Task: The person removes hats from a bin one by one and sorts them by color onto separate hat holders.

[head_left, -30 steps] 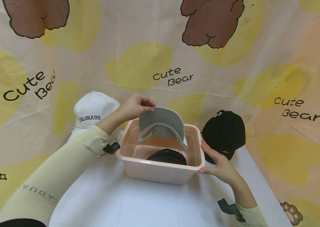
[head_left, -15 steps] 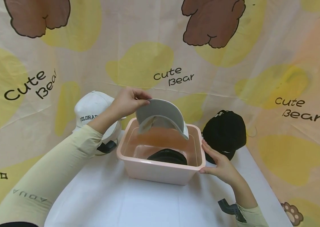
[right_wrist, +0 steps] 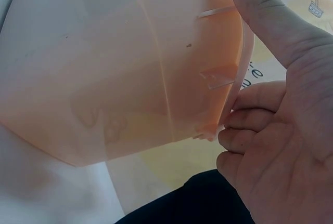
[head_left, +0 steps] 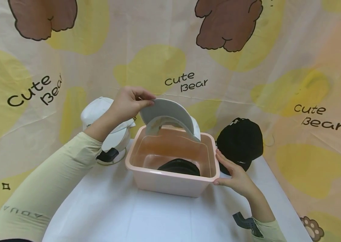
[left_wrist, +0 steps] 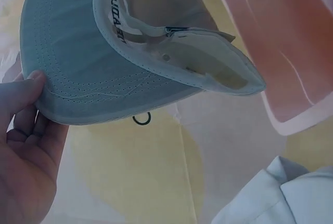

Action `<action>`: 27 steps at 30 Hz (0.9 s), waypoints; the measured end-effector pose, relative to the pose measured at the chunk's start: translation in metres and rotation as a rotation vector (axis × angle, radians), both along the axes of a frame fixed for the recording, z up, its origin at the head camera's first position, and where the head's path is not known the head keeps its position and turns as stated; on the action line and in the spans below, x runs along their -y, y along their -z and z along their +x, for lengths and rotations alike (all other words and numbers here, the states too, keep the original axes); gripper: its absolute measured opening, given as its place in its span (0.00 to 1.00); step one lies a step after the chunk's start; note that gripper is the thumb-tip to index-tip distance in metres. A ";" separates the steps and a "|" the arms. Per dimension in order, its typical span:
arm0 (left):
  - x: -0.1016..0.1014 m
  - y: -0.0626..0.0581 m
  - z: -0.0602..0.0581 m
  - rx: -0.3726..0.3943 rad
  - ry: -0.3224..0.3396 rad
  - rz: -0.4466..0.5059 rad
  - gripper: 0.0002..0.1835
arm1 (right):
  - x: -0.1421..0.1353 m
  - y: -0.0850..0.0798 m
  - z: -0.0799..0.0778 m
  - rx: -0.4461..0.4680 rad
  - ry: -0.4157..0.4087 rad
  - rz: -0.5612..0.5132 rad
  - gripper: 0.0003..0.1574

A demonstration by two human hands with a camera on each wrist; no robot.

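My left hand (head_left: 128, 105) pinches the brim edge of a pale cap (head_left: 165, 112) between thumb and fingers. The cap hangs tilted above the back of a pink plastic bin (head_left: 164, 185), its grey brim underside facing me. In the left wrist view, the hollow inside of the cap (left_wrist: 93, 37) shows, with dark lettering partly seen. A black, rounded item (head_left: 179, 167), apparently a cap, lies in the bin; its lower part is hidden. My right hand (head_left: 234, 176) rests against the bin's right front corner, fingers along its side and thumb at the front.
White caps (head_left: 96, 111) stand left of the bin, partly behind my left forearm. Just beyond my right hand is a black cap (head_left: 240, 143). A white-covered table (head_left: 158, 218) lies beneath, and a printed cloth (head_left: 146, 70) hangs behind.
My left hand has lifted the pale cap up and to the left, from down in the bin to above its back rim. My right hand has stayed in place.
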State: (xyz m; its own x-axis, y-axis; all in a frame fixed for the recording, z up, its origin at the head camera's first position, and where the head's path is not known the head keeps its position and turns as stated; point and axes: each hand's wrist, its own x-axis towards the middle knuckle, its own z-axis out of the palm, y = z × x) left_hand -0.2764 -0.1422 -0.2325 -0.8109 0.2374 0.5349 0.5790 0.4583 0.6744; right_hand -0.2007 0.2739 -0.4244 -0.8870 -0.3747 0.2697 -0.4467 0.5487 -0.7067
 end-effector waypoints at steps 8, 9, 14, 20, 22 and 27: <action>0.015 -0.009 0.004 -0.114 -0.028 0.073 0.05 | 0.000 0.001 -0.001 -0.003 -0.001 -0.003 0.65; 0.017 -0.010 0.005 -0.123 -0.030 0.086 0.05 | 0.000 0.001 -0.001 -0.004 -0.002 -0.005 0.65; 0.025 -0.015 0.005 -0.148 -0.024 0.149 0.06 | 0.000 0.002 -0.002 -0.009 -0.012 -0.015 0.65; 0.036 -0.018 0.006 -0.155 -0.027 0.221 0.06 | 0.001 0.002 -0.003 -0.010 -0.011 -0.016 0.65; 0.040 -0.019 0.005 -0.154 -0.027 0.254 0.06 | 0.001 0.001 -0.002 -0.006 -0.006 -0.010 0.66; 0.051 -0.019 0.002 -0.172 -0.050 0.306 0.06 | 0.000 0.000 0.000 0.004 0.008 0.010 0.67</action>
